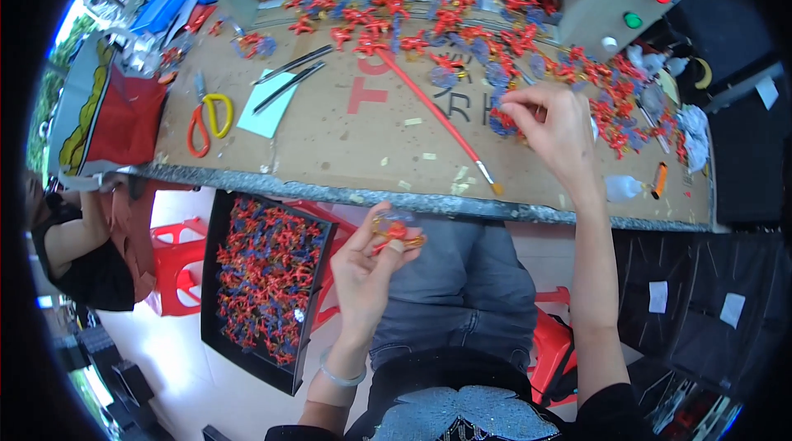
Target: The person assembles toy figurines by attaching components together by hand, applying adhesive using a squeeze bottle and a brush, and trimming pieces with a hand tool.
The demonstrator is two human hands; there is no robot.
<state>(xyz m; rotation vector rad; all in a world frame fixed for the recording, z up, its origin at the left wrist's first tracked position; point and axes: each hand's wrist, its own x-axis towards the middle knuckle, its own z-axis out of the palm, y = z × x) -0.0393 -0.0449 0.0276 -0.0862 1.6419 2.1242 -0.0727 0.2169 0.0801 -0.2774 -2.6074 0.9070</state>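
Observation:
Just in front of the table edge, above my lap, my left hand [364, 276] pinches a small plastic figure [396, 231] with red, yellow and clear purplish parts. My right hand [561, 129] reaches over the cardboard-covered tabletop [330, 140], its thumb and fingertips closed together. Red and blue pieces [500, 121] lie right beside those fingertips; what they grip, if anything, I cannot make out. A large heap of similar red, blue and yellow figures [462, 8] spills from a machine opening at the back and along the right side [615, 107].
A red-handled brush [429, 103], scissors [198, 123], two dark tweezers-like tools [289, 86] and pale green paper [268, 107] lie on the table. A black tray of figures [268, 276] stands left of my legs. Another person [82, 251] sits far left. An orange lighter-like item [659, 180] lies right.

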